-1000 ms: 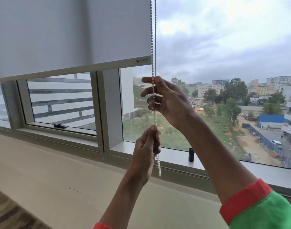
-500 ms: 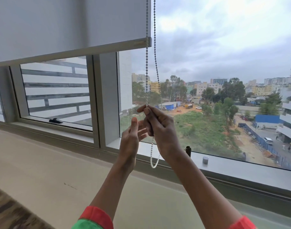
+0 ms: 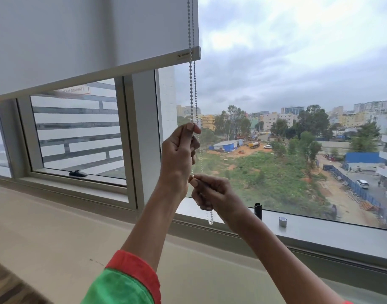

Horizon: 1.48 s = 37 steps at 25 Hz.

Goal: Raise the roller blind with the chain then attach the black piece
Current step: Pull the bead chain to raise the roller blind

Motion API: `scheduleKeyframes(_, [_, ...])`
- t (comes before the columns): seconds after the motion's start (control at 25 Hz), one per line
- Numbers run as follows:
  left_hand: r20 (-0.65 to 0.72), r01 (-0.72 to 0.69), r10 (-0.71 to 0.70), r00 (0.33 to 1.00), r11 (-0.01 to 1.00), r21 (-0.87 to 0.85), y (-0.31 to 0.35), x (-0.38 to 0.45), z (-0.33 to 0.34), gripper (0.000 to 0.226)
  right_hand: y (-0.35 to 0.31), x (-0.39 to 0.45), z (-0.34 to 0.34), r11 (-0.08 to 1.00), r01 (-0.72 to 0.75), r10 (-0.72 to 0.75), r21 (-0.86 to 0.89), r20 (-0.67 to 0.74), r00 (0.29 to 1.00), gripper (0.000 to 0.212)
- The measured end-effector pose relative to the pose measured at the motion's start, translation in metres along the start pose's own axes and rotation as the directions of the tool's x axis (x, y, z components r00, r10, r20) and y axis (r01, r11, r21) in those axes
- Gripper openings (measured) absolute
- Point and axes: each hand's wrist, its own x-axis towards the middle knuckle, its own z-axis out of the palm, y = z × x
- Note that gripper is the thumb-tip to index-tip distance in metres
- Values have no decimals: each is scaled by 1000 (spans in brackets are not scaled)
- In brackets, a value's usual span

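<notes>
While the chain [image 3: 192, 88] is pinched high by the left hand [image 3: 179, 154] w/ thumb and forefinger closed on it, the lower run is nipped by the right hand [image 3: 212, 195] at the fingertips, other fingers curled round the loop end hanging below. Vs 0.5 s ago: hands were bunched together at one height, now split, left up and right down, so a fresh hand-over-hand pull is judged to be set up. Roller blind [image 3: 89, 40] bottom bar reads lower in frame than 0.5 s ago, but the head cam has tilted, so actual travel can't be judged; blind approx half up, lower glass exposed. Black piece [image 3: 258, 210] is seen upright on the sill [image 3: 319, 229], untouched, just right of the right wrist, small grey cap [image 3: 282, 221] near it. Attach step not yet begun; raising prob. unfinished.
</notes>
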Motion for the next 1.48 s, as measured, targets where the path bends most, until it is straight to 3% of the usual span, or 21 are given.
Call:
scheduleKeyframes(0.12, [37, 4, -3, 999, 1000, -28, -10, -9, -9, 26, 2, -5, -10, 983, -177, 169, 40, 161, 972, 20])
scheduleKeyframes(0.2, [46, 16, -14, 999, 999, -39, -19, -17, -18, 27, 5, -9, -13, 969, -246, 242, 2, 168, 956, 28])
scheduleKeyframes(0.36, [71, 70, -66, 995, 996, -59, -41, -41, -30, 30, -9, 8, -14, 986, -81, 100, 143, -133, 986, 26])
scheduleKeyframes(0.56, [70, 181, -182, 981, 983, 24, -65, -70, -37, 24, -67, 44, 0, 980, 70, -48, 186, -120, 992, 26])
scheduleKeyframes(0.8, [157, 195, -209, 965, 976, 100, -76, -63, -33, 30, -62, 45, 21, 973, 232, -229, -7, -170, 958, 20])
scheduleKeyframes(0.88, [191, 232, -260, 947, 960, 155, -75, -54, -34, 32, -57, 41, 20, 970, 241, -245, -45, -169, 955, 20])
scheduleKeyframes(1.0, [103, 260, -274, 956, 957, 131, -65, -32, -35, 33, -46, 29, 13, 971, 240, -239, -14, -176, 955, 21])
scheduleKeyframes(1.16, [129, 166, -171, 977, 985, 48, -25, 4, -22, 40, -23, 7, 12, 981, 185, -172, 60, -175, 969, 19])
scheduleKeyframes(1.32, [204, 71, -63, 977, 997, -30, 13, 30, 1, 37, -1, -14, 17, 994, 107, -108, -12, -129, 986, 25])
scheduleKeyframes(1.48, [119, 74, -56, 991, 986, -150, 19, 27, 8, 37, 2, -19, 9, 991, 93, -101, -97, -87, 991, 22])
